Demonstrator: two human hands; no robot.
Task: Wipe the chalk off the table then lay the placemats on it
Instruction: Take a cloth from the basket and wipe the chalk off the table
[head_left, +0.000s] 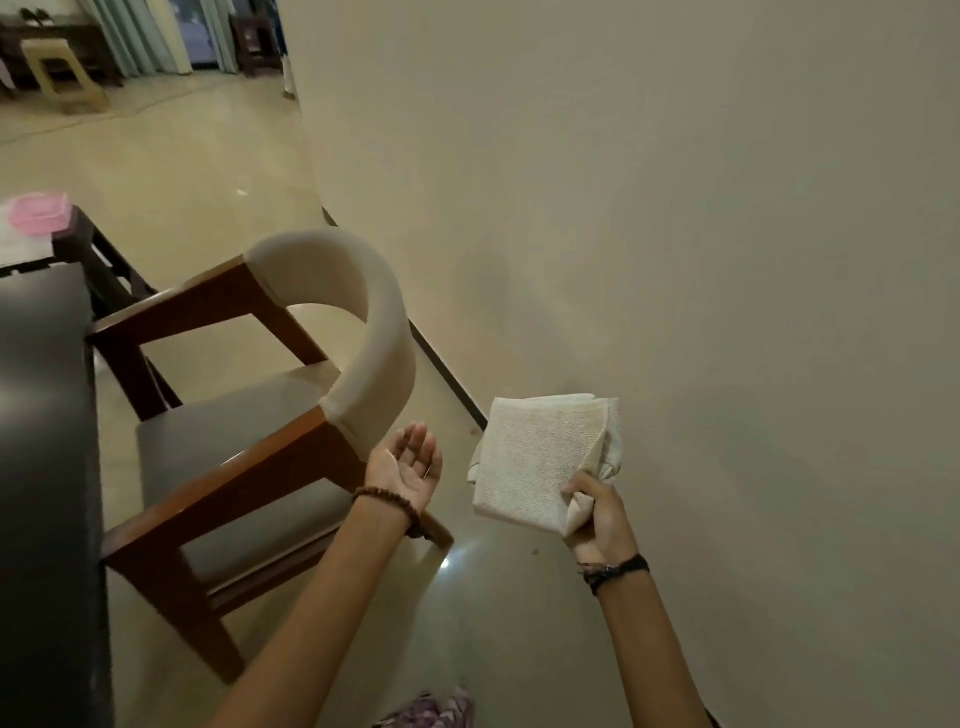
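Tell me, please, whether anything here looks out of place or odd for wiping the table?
Nothing is spilled or damaged. The only oddity: the right hand holds the folded white cloth in the air near the wall, away from the dark table at the left edge. The left hand is open, palm up.

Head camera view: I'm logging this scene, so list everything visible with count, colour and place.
cloth: one, cream, folded, held in front of the wall
chair: one, brown wood, beige padded back, grey seat, pushed against the table
table: one, dark grey, left edge
pink container: one, far left
stool: one, pale, far room
wall: beige, right
floor: glossy cream tiles
left hand: palm up, holds nothing, beaded bracelet
right hand: grips the cloth, dark wristbands
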